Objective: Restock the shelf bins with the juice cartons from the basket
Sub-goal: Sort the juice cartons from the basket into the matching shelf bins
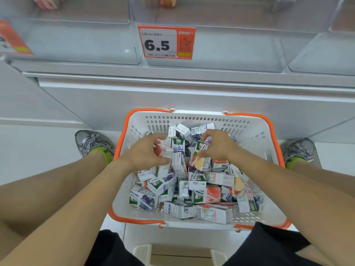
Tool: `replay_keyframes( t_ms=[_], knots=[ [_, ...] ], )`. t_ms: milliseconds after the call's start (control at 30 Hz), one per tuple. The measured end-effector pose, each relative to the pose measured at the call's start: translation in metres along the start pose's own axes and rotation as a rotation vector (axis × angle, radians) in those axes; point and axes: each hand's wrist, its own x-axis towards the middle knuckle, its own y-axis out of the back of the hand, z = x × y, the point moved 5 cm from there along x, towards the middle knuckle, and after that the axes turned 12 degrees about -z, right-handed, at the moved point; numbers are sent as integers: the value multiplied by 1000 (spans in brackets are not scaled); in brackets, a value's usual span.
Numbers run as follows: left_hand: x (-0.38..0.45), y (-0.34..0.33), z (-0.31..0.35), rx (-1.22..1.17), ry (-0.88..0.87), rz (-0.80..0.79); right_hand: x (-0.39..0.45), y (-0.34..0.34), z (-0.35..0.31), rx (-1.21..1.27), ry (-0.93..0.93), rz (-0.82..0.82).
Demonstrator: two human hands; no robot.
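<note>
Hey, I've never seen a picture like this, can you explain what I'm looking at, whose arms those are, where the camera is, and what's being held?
There is no machine here. The camera sits on a person's head and looks forward and down, so you see that person's own arms, knees and shoes. On the floor between the feet stands a white basket with orange handles, full of small juice cartons lying jumbled. The left hand grips a reddish carton; the right hand pinches a green-topped carton. Above is a shelf with clear bins, mostly bare at the front, and a price tag reading 6.5.
</note>
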Motion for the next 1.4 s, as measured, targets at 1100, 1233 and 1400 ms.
replay_keyframes(
  t_ms=[1100,1233,1400],
  knots=[
    [-96,136,123,-649,-398,214,-119,133,-146,728,498,-227],
    [-113,180,145,-637,-639,375,-141,172,-169,903,643,-105],
    [-98,202,146,-785,-712,527,-108,234,-192,792,526,301]
  ],
)
